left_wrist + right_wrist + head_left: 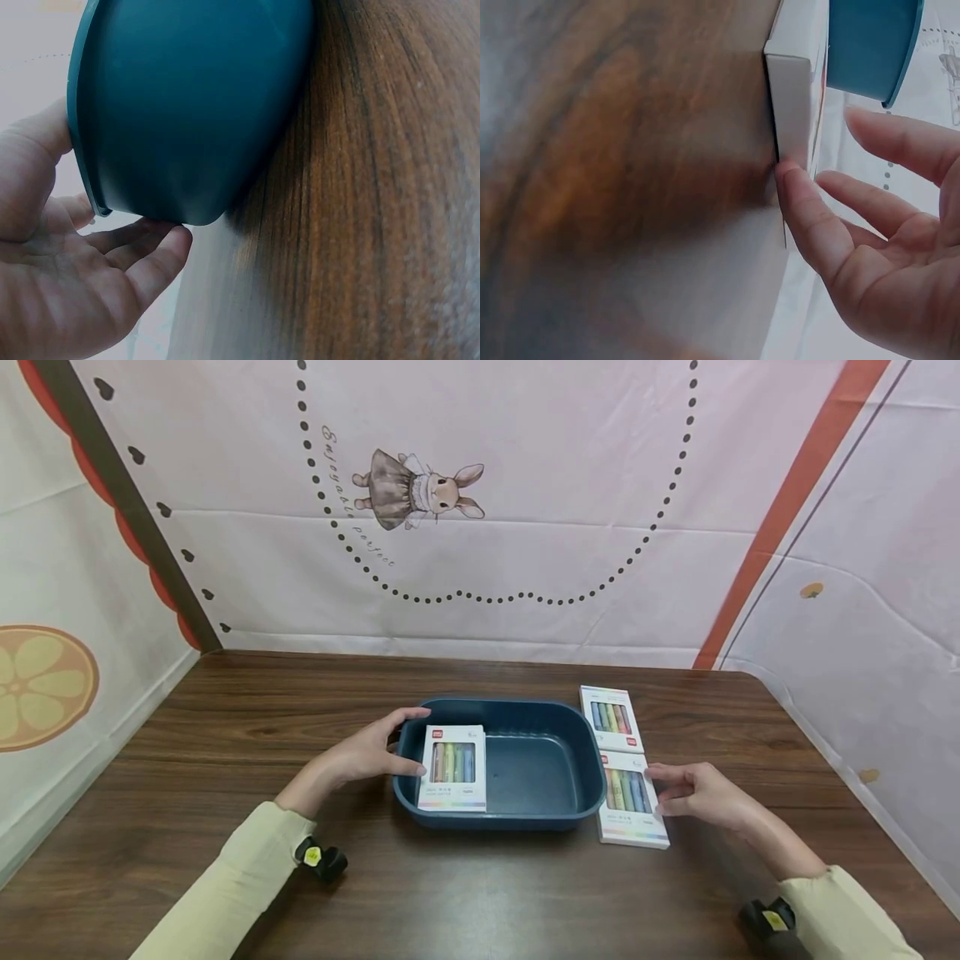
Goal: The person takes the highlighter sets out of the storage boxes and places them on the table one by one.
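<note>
- Head view: between the hands, a dark blue plastic basin sits on the wooden counter.
- Left hand grips the basin's end, thumb over the rim, probably to steady it.
- Beside that thumb, inside the basin, is a windowed crayon box; whether it lies flat or tilts, I cannot tell.
- Right hand is loosely spread, fingertips touching the edge of a nearer crayon box; lying beside the basin puts that box within easy reach.
- Just beyond the right hand, a farther crayon box lies end to end with it.
- Left wrist view alone shows fingertips against the basin's outer wall, but no crayon box.
- Right wrist view shows one fingertip low on the nearer box's side; the coloured sticks show only from the head.
</note>
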`<state>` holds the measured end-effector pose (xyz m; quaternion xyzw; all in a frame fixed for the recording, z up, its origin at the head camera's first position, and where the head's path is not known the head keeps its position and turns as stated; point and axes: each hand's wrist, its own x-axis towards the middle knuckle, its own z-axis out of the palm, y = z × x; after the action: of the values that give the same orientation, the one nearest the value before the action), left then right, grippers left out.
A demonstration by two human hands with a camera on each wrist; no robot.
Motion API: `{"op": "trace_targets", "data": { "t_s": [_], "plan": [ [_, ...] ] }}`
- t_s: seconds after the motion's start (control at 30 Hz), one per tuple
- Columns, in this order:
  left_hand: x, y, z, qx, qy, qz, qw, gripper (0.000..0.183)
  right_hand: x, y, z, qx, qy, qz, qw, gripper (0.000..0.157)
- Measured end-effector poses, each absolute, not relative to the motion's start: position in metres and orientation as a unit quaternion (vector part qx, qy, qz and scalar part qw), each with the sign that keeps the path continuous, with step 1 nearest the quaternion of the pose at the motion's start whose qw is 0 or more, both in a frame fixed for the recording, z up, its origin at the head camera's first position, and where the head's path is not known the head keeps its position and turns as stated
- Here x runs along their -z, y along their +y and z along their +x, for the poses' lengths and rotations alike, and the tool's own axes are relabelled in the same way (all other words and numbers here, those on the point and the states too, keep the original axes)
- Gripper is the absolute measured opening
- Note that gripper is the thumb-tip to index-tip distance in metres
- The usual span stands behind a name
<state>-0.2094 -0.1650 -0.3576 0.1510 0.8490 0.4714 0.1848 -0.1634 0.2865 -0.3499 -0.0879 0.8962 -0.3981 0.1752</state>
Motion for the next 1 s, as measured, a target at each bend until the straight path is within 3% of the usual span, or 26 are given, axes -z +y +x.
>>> {"op": "trace_targets", "data": {
  "t_s": [0.33, 0.83, 1.0],
  "plan": [
    [0.352, -0.161, -0.211, -0.458, 0.861, 0.142, 0.172, 0.078, 0.337, 0.287, -0.173, 0.426, 0.886, -0.063, 0.172, 0.058],
    [0.340, -0.159, -0.209, -0.408, 0.899, 0.154, 0.049, 0.074, 0.320, 0.276, -0.182, 0.441, 0.880, -0.097, 0.147, 0.056],
    [0.338, -0.160, -0.206, -0.408, 0.900, 0.150, 0.032, 0.076, 0.321, 0.271, -0.184, 0.454, 0.874, -0.092, 0.146, 0.056]
  ]
}}
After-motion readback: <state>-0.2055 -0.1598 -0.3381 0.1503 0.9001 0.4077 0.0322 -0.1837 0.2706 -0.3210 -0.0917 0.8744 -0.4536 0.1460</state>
